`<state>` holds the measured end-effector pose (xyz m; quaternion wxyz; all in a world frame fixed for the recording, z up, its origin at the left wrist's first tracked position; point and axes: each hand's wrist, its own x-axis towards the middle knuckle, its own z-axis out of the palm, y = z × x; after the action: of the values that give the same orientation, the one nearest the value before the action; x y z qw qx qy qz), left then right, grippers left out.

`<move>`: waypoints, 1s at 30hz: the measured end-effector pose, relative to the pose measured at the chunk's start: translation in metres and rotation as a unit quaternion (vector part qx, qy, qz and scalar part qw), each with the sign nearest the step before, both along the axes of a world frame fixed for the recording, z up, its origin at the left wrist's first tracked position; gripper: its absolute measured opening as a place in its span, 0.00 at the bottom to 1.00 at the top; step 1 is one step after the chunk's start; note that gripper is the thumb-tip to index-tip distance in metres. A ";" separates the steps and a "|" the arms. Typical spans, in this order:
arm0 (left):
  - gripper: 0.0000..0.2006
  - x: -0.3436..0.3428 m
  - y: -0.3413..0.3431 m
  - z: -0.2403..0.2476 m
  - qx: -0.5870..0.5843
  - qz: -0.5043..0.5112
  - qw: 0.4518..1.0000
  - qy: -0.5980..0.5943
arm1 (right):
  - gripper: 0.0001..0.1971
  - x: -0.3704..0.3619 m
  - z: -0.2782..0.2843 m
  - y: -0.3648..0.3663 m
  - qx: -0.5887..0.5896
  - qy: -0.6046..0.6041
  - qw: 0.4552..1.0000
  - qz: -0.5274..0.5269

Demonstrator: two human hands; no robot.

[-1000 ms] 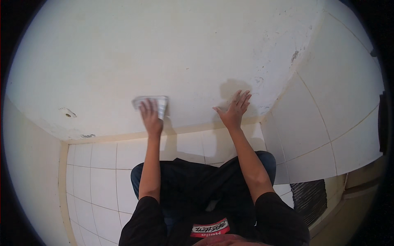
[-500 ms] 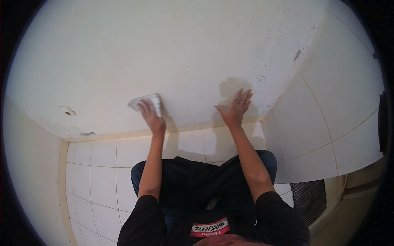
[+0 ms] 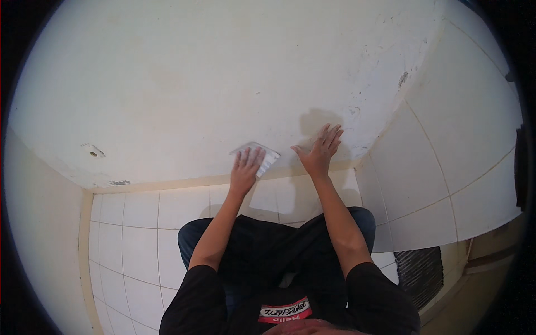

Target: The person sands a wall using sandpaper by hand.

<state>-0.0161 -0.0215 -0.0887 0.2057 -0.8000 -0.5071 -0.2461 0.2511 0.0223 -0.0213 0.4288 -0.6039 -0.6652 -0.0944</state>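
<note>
My left hand [image 3: 245, 170] presses a pale, dusty sheet that looks like sandpaper [image 3: 268, 162] against the lower part of the off-white wall [image 3: 195, 84]. Its fingers lie over the sheet, hiding the middle; a corner with faint printed marks sticks out on the right. To the right, my right hand [image 3: 319, 152] rests with fingers spread on the same wall, holding nothing. White dust coats its fingertips. My two hands are a short way apart, just above the beige strip at the wall's foot.
White floor tiles [image 3: 139, 209] lie below the wall. A tiled side wall [image 3: 413, 167] closes the right, and a plain wall [image 3: 39, 212] the left. Scuffed patches [image 3: 403, 78] mark the wall at right, and a small hole [image 3: 93, 152] at left. A dark ribbed mat [image 3: 420, 273] lies lower right.
My left hand has slid right along the wall with the sandpaper, closer to my right hand. The right hand stays in nearly the same place.
</note>
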 end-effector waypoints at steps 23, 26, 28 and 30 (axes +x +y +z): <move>0.42 -0.039 0.002 0.038 0.080 0.100 0.980 -0.151 | 0.70 0.001 -0.001 0.002 0.003 -0.012 1.000 -0.005; 0.38 -0.012 0.001 0.017 0.010 0.054 0.996 -0.071 | 0.70 0.001 0.000 0.002 -0.001 -0.010 1.000 -0.004; 0.35 0.004 -0.002 0.005 -0.006 0.005 0.999 -0.040 | 0.70 0.000 0.001 0.001 -0.004 -0.009 1.000 -0.004; 0.34 0.004 -0.003 0.001 -0.015 -0.016 1.000 -0.003 | 0.70 -0.001 0.001 0.000 0.006 -0.008 1.000 0.000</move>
<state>-0.0120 -0.0240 -0.0880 0.1884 -0.8104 -0.4980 -0.2444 0.2496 0.0227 -0.0204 0.4270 -0.6003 -0.6682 -0.1035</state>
